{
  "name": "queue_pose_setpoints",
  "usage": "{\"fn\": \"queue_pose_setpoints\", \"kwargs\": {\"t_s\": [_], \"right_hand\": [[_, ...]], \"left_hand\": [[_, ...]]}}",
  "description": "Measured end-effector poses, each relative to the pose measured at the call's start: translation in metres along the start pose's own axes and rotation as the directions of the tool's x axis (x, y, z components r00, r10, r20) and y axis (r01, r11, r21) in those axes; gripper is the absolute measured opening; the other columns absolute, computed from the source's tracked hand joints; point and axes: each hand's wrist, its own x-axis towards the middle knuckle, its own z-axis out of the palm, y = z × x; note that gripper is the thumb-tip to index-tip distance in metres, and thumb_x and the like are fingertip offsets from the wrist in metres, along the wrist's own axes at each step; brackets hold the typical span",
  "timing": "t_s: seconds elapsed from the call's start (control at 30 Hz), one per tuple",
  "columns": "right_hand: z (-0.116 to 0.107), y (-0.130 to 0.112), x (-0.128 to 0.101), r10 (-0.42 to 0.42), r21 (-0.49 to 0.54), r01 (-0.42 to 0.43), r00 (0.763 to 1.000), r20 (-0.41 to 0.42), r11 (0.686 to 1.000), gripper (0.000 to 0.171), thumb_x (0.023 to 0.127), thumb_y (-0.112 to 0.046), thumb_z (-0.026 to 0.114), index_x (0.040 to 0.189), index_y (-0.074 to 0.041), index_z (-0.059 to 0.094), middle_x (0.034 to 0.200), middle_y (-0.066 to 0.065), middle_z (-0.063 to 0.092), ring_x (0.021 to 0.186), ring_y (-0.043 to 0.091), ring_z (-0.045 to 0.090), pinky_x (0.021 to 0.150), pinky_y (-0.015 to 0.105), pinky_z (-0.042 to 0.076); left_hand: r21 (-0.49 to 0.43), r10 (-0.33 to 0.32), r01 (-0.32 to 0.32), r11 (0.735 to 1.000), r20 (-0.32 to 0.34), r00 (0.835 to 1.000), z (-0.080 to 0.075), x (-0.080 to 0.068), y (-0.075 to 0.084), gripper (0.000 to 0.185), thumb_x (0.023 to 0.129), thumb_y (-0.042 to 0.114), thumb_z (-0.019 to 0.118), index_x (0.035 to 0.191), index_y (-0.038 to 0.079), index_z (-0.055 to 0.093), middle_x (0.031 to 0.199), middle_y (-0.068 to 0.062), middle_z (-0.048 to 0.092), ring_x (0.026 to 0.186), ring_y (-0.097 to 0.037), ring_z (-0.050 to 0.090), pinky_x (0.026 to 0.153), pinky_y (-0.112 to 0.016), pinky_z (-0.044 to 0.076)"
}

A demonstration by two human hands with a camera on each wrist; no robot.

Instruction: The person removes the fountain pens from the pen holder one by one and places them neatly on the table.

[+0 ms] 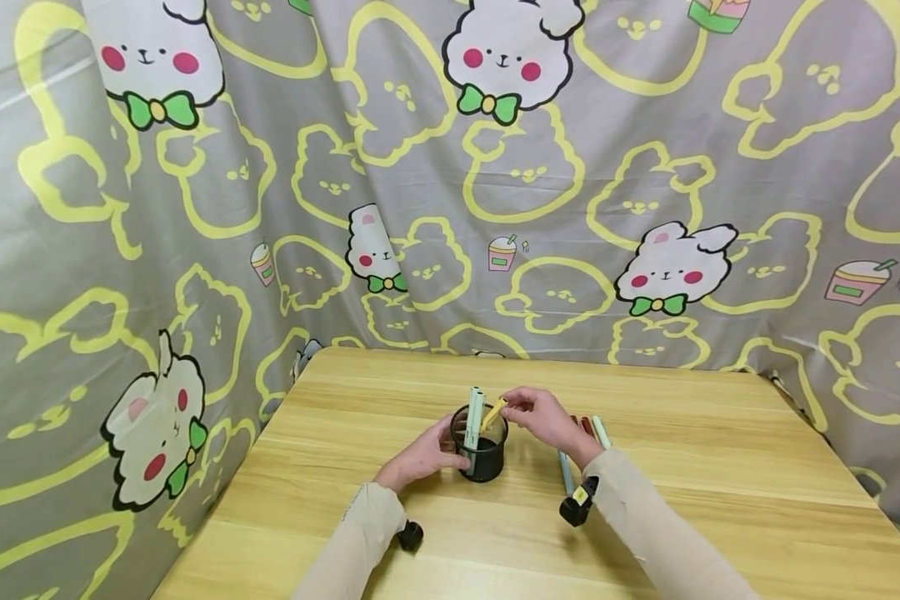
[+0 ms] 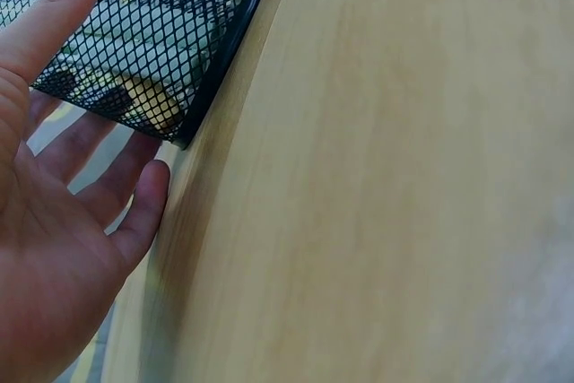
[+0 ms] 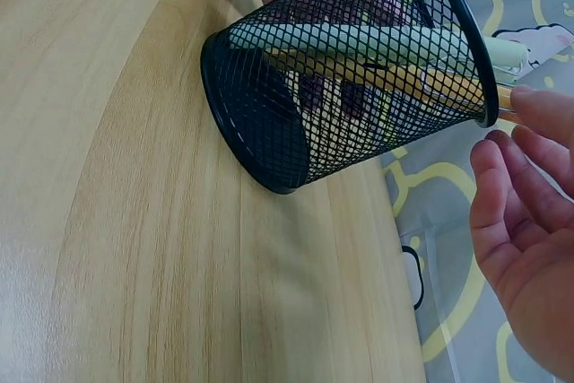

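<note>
A black mesh pen cup (image 1: 487, 468) stands upright on the table. My left hand (image 1: 426, 457) holds it from the left; in the left wrist view the thumb lies along the mesh (image 2: 170, 33) and the other fingers reach behind. Light green pens (image 1: 474, 417) lean inside, their tops above the rim. Between the thumb and fingers of my right hand (image 1: 546, 419) is the upper end of a yellow pen (image 1: 497, 412). Through the mesh in the right wrist view, the rest of this pen (image 3: 430, 83) shows slanting down inside the cup.
To the right, partly behind my right wrist, several pens lie on the wooden table (image 1: 720, 467): a blue one (image 1: 566, 473), a dark red one (image 1: 587, 426) and a light green one (image 1: 602, 432). A patterned curtain (image 1: 435, 183) hangs along the table's back and left sides.
</note>
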Motion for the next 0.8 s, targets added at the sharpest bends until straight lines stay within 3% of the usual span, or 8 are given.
{"fn": "queue_pose_setpoints", "kwargs": {"t_s": [0.17,0.37,0.43,0.6,0.8], "right_hand": [[0.0,-0.001,0.0,-0.006,0.005,0.006,1.0,0.0,1.0,0.027,0.091,-0.016,0.065,0.114,-0.002,0.065,0.093,0.003,0.065,0.083,0.016,0.059,0.066,0.028,0.05],[-0.003,-0.023,-0.01,-0.043,0.021,0.043,0.999,0.018,0.999,0.023,0.092,-0.008,0.061,0.111,0.004,0.063,0.093,0.01,0.064,0.082,0.022,0.058,0.065,0.029,0.049],[-0.005,-0.033,-0.013,-0.052,0.024,0.052,0.998,0.021,0.998,0.022,0.092,-0.006,0.061,0.111,0.006,0.062,0.093,0.013,0.064,0.081,0.023,0.057,0.064,0.028,0.049],[-0.004,-0.016,-0.005,-0.044,0.036,0.044,0.999,-0.001,0.998,0.024,0.092,-0.01,0.062,0.112,0.002,0.062,0.094,0.013,0.065,0.079,0.02,0.058,0.066,0.031,0.049],[-0.004,-0.007,-0.002,-0.055,0.038,0.055,0.998,-0.006,0.998,0.024,0.093,-0.019,0.061,0.112,-0.003,0.062,0.097,0.007,0.066,0.085,0.02,0.062,0.071,0.036,0.051]], "left_hand": [[0.018,0.01,-0.01,1.0,0.009,1.0,-0.001,0.0,0.0,0.074,0.08,0.003,0.074,0.143,0.012,0.036,0.129,-0.008,0.055,0.116,-0.021,0.052,0.1,-0.04,0.038],[0.027,0.03,-0.031,0.999,0.016,0.999,-0.001,0.001,-0.002,0.075,0.08,0.005,0.074,0.144,0.015,0.036,0.129,-0.005,0.056,0.116,-0.02,0.052,0.099,-0.038,0.039],[0.013,0.021,-0.022,1.0,0.016,1.0,-0.001,-0.001,0.005,0.076,0.079,0.003,0.074,0.144,0.013,0.036,0.129,-0.007,0.056,0.116,-0.021,0.052,0.1,-0.04,0.038],[-0.018,0.011,-0.01,1.0,0.014,1.0,0.001,-0.007,0.026,0.075,0.078,-0.002,0.073,0.143,0.006,0.036,0.129,-0.013,0.055,0.115,-0.025,0.052,0.101,-0.045,0.036],[-0.026,0.0,0.001,1.0,0.019,1.0,0.001,-0.008,0.026,0.076,0.078,-0.002,0.073,0.143,0.006,0.035,0.13,-0.014,0.053,0.116,-0.024,0.052,0.101,-0.044,0.036]]}}
